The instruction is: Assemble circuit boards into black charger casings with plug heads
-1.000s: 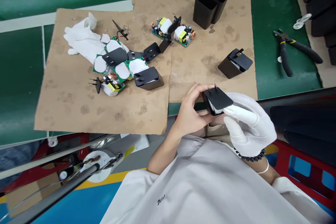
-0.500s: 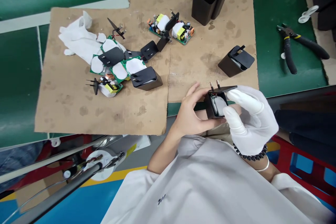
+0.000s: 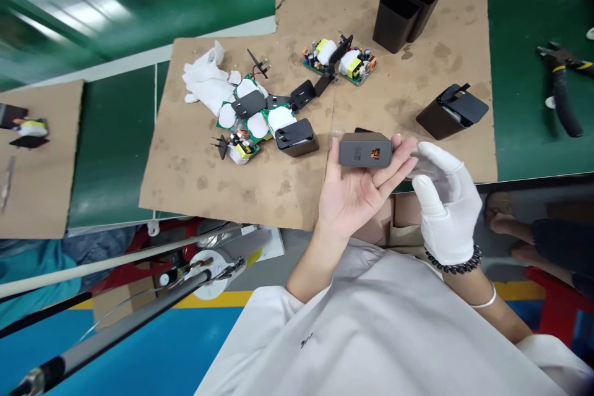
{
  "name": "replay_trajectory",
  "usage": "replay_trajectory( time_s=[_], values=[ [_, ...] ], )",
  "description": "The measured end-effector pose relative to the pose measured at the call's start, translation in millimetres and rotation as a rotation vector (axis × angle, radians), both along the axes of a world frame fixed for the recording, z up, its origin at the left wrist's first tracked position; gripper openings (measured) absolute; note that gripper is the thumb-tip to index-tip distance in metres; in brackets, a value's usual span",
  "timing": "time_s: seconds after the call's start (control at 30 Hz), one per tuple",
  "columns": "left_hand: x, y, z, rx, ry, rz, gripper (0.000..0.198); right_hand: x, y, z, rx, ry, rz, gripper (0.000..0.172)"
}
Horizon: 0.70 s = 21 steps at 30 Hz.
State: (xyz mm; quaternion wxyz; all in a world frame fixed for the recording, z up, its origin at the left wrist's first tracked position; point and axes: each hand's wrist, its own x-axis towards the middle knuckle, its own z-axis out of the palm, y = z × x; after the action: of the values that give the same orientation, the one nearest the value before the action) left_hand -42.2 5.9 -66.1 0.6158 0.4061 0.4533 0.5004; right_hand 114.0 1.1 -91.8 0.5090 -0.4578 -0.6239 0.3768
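My bare left hand (image 3: 357, 189) lies palm up and holds a dark grey charger block (image 3: 365, 149) across its fingers, the orange USB port facing me. My right hand (image 3: 445, 204), in a white glove, hovers just right of the block with index finger and thumb stretched toward it; nothing shows between them. Both hands are over the near edge of the brown cardboard sheet (image 3: 195, 167).
On the cardboard lie a pile of circuit boards and plug plates (image 3: 253, 117), a closed charger (image 3: 297, 137), a white glove (image 3: 206, 77), two more boards (image 3: 338, 60), two empty black housings (image 3: 406, 9) and an open charger (image 3: 452, 112). Black pliers (image 3: 563, 90) rest on the green belt.
My left hand has turned the charger so its port end faces up and opened flat beneath it. The gloved right hand has come off it. The view has shifted left.
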Motion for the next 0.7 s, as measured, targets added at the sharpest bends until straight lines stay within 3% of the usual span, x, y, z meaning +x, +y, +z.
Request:
replay_trajectory(
  time_s=[0.17, 0.27, 0.37, 0.47, 0.53, 0.57, 0.63, 0.67, 0.7],
  values=[
    [1, -8, 16.8, -0.16, -0.376, 0.122, 0.062, 1, -5, 0.7, -0.092, -0.056, 0.002, 0.044],
    [1, -9, 18.9, -0.17, -0.358, 0.166, 0.058, -1, -9, 0.6, -0.06, -0.062, -0.013, 0.042],
    [2, -9, 15.5, -0.134, -0.335, 0.128, 0.061, 1, -13, 1.7, -0.039, -0.067, -0.047, 0.04],
    [7, -12, 3.8, -0.062, -0.337, 0.176, 0.057, 25, -2, 10.9, 0.118, -0.166, -0.199, 0.04],
    [11, -12, -8.2, 0.034, -0.205, 0.333, 0.053, 60, 21, 22.9, 0.256, -0.368, -0.337, 0.054],
    [13, -11, -14.6, 0.08, -0.092, 0.407, 0.058, 80, 37, 30.2, 0.265, -0.501, -0.366, 0.07],
    [16, -8, -25.9, 0.156, 0.155, 0.449, 0.065, 121, 72, 45.0, 0.115, -0.814, -0.349, 0.111],
    [18, -5, -29.8, 0.188, 0.277, 0.424, 0.066, 139, 91, 51.5, -0.04, -0.932, -0.327, 0.127],
    [19, -3, -32.4, 0.22, 0.392, 0.388, 0.064, 152, 108, 56.9, -0.17, -1.022, -0.262, 0.132]
  ],
)
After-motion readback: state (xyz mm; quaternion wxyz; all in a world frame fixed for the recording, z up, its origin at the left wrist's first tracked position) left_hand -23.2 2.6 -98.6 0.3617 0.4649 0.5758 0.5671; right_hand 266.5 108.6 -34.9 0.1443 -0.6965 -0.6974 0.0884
